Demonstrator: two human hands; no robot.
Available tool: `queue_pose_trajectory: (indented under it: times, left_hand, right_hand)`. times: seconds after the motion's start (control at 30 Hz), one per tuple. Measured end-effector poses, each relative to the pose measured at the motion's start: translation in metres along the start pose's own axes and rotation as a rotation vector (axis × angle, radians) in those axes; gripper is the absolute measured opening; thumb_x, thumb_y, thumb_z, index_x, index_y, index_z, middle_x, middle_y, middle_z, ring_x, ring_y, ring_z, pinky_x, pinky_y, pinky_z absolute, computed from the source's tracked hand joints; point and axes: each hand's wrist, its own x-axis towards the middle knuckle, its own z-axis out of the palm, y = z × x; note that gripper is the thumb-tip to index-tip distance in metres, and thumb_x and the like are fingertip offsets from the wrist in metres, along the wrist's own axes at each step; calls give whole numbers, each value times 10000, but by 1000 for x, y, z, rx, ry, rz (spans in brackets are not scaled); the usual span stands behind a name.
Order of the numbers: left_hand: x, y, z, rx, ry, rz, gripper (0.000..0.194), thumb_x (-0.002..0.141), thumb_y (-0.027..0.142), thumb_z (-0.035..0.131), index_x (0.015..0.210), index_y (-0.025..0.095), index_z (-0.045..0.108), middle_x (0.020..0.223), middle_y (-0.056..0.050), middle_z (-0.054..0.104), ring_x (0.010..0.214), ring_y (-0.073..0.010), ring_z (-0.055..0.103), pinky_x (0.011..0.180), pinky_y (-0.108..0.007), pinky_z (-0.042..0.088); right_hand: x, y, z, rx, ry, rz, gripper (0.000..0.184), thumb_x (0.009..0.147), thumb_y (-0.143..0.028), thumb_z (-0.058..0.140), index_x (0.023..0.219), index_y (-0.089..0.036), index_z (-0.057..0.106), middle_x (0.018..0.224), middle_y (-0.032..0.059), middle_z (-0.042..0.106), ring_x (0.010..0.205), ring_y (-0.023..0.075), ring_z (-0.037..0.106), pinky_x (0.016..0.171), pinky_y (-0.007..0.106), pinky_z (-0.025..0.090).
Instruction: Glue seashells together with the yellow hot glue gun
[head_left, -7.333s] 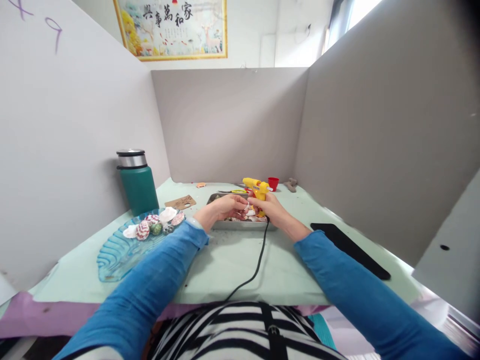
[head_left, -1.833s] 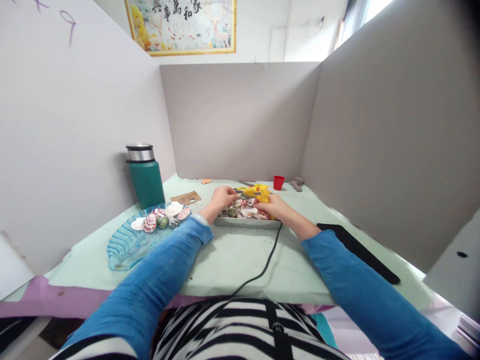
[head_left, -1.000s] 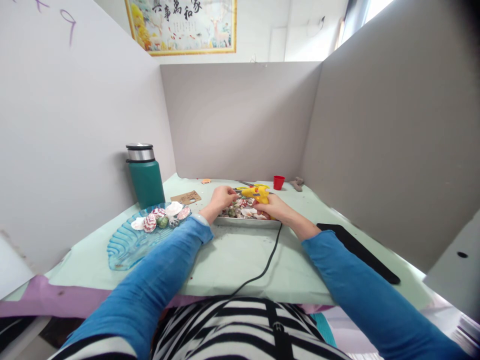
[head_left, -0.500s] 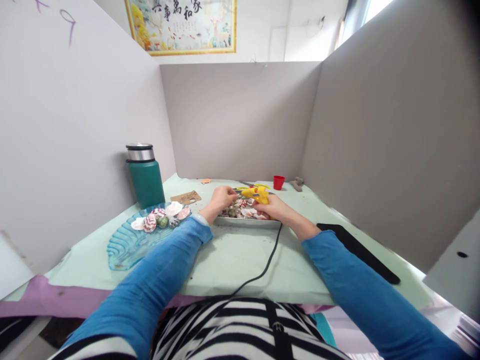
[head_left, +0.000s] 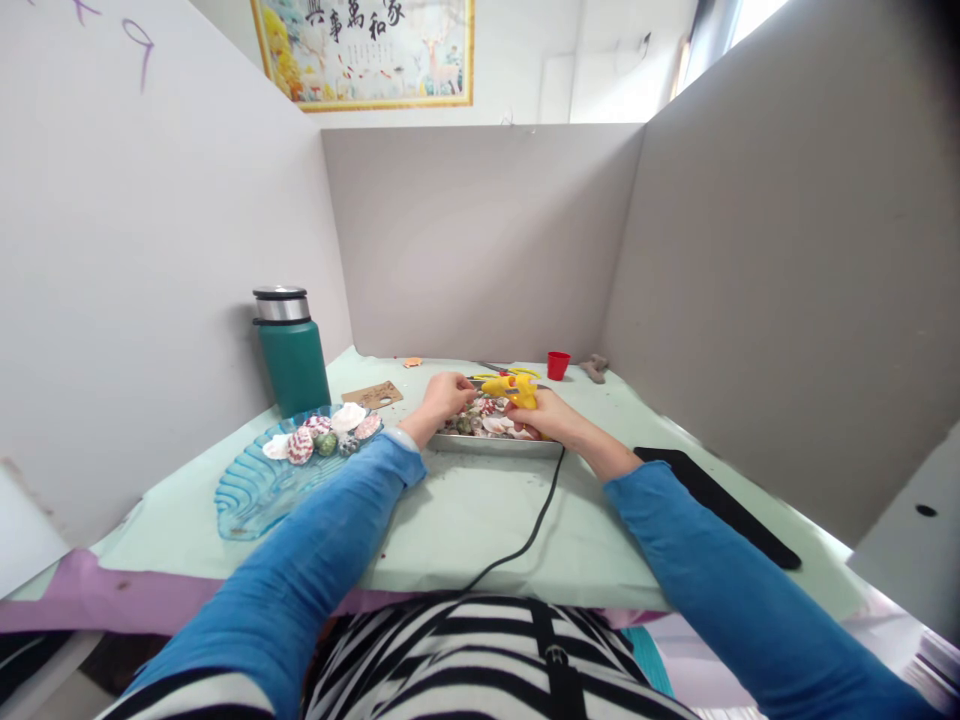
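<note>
Head view: I have both hands over the metal tray (head_left: 499,447). Right hand (head_left: 551,413) is wrapped round the grip of the yellow glue gun (head_left: 510,388); gun sits above the tray, nozzle pointing left, close to the other hand's fingertips. Left hand (head_left: 448,394) is at the tray's left side, thumb and fingers pinched together; I can't tell if anything small is between them. Mixed shells (head_left: 487,418) fill the tray below. Black cord (head_left: 534,530) curves from by the tray toward the near table edge. To my left, blue ribbed dish (head_left: 255,490) with larger shells (head_left: 300,446) bunched at its far end; green bottle (head_left: 294,368) stands just behind it. Brown card (head_left: 373,395) lies between bottle and tray. Red cup (head_left: 557,366) is behind the tray, right of the gun. Black flat panel (head_left: 716,507) lies at far right.
</note>
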Motion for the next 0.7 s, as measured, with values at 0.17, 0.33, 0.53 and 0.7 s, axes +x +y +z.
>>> queue_pose_trajectory:
  times: [0.17, 0.33, 0.53, 0.7]
  left_hand:
    - [0, 0, 0, -6, 2, 2, 135, 754, 253, 686, 797, 132, 730, 617, -20, 666, 505, -94, 545, 563, -210, 401]
    - [1, -1, 1, -13, -8, 3, 154, 754, 279, 705, 799, 134, 733, 599, -14, 658, 493, -90, 536, 555, -209, 397]
    - [-1, 3, 0, -10, -3, 5, 146, 758, 270, 701, 796, 134, 737, 579, -11, 642, 497, -93, 540, 557, -210, 397]
    - [-1, 2, 0, 20, 2, -27, 166, 765, 287, 687, 803, 131, 732, 616, -27, 661, 491, -93, 540, 540, -214, 387]
  right_hand:
    - [1, 0, 1, 12, 42, 19, 122, 690, -213, 584, 801, -166, 605, 578, -16, 579, 422, 78, 435, 395, 193, 334]
    - [0, -1, 2, 31, 58, 43, 98, 695, -199, 587, 784, -160, 601, 564, -16, 560, 415, 72, 422, 390, 189, 319]
    - [0, 0, 2, 24, 54, 36, 119, 703, -199, 592, 813, -158, 610, 589, -11, 579, 414, 68, 428, 391, 186, 324]
    - [0, 0, 2, 9, 68, 18, 100, 707, -203, 577, 794, -159, 599, 583, -11, 580, 406, 68, 427, 389, 189, 330]
